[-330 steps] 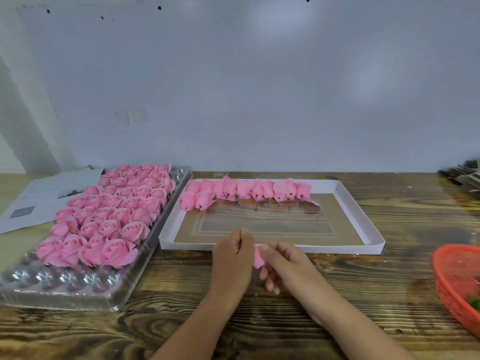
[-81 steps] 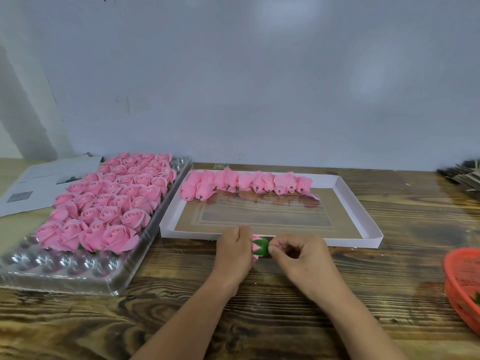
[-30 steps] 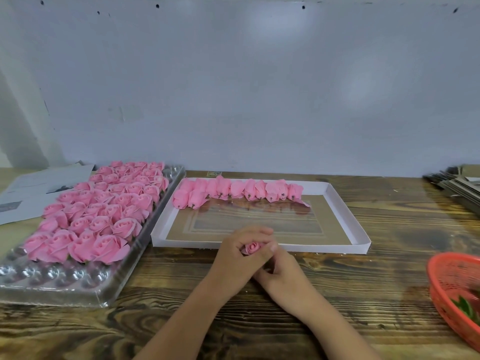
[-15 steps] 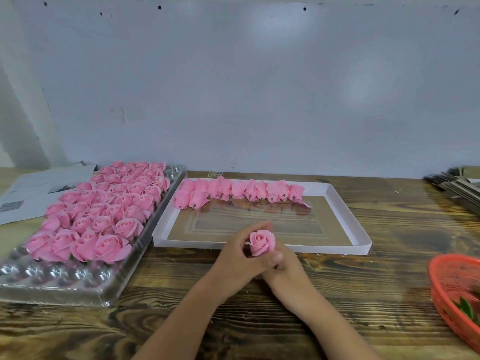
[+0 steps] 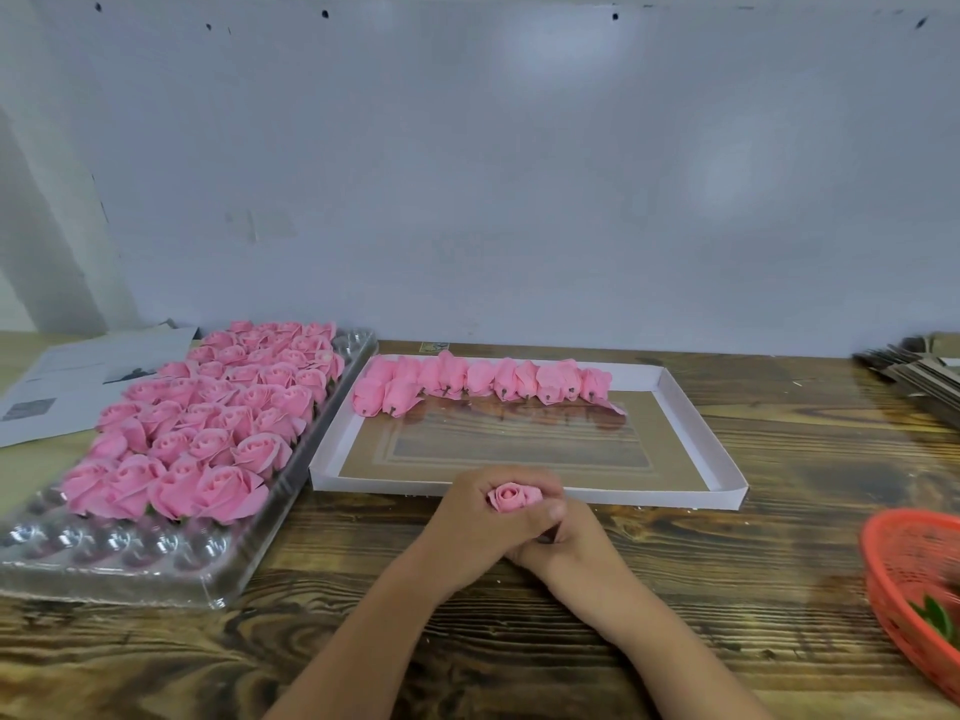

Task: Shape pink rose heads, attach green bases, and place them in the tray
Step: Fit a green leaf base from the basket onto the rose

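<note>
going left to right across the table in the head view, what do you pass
printed papers → clear plastic tray of finished pink roses → white cardboard tray with unshaped pink rose heads → orange basket

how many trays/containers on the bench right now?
3. Clear plastic tray at left, holding finished roses; white cardboard tray in the middle, with unshaped rose heads along its far edge; red basket at right, partly cut off by the frame.
</note>
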Available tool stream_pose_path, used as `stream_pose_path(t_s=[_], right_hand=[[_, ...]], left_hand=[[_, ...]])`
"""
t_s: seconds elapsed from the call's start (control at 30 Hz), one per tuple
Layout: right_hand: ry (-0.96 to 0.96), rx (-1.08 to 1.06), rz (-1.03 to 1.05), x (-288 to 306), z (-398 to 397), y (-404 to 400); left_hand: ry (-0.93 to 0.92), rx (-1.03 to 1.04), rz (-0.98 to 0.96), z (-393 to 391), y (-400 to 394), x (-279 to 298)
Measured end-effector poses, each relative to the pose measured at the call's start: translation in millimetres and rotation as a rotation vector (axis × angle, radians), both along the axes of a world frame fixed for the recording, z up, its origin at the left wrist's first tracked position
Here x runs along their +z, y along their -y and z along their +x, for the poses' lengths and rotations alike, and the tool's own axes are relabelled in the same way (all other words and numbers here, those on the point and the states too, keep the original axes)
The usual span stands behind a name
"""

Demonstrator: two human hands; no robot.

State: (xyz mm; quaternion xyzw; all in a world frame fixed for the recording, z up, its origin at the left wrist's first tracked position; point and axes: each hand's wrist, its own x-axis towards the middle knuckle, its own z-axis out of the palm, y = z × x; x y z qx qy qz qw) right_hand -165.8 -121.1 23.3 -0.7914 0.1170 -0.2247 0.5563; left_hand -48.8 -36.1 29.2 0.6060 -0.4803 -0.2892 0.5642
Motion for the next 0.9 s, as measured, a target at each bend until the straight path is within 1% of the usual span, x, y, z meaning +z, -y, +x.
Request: stream_pose_path(t_s=[0.07,0.13,0.17,0.23,0.3,0.37,0.47,0.6,0.7,0.83,0.9], right_hand=[[-0.036,-0.019,-0.035,1.9,0.7,-0.9],[-0.07,-0.06,-0.035,1.6,1.6,-0.4],[-0.063,-0.072,-0.01,0.6,1.7,0.4],[-0.004,-0.07,0.05,-0.8,-0.2,2.3],[0.024,-0.057,0.024,-1.5,-1.1,2.2],[0.006,-0.024,-0.031,-3.0,0.2,0.4],[-0.017,0.023,-0.024,-4.4,1.6,-1.3],[-0.014,0.026,0.024,-4.5,1.4,0.1],[0.026,0.046,0.069,-1.9,1.3,-1.3],[-0.012,-0.004,0.067,-0.9,-0.2,-0.2],[-0.029,-0.036,0.025,-2.2,0.2,1.2]], left_hand=[[0.048,0.011,0.081,2.1,-0.3,-1.0],[0.052,-0.013,0.112,3.6,-0.3,-1.3],[0.05,-0.015,0.094,3.9,-0.2,-1.2],[0.013,0.031,-0.001,2.4,-0.2,0.9],[-0.041,0.083,-0.104,0.2,-0.8,3.9],[-0.047,0.092,-0.139,-0.8,-0.6,2.8],[-0.018,0.064,-0.084,-1.7,1.6,-2.1],[0.025,0.022,-0.025,-1.1,3.9,-5.0],[-0.006,0.03,-0.011,0.1,2.4,-3.3],[-0.025,0.06,0.07,0.8,3.6,-5.1],[-0.024,0.031,0.122,2.1,3.6,-5.8]])
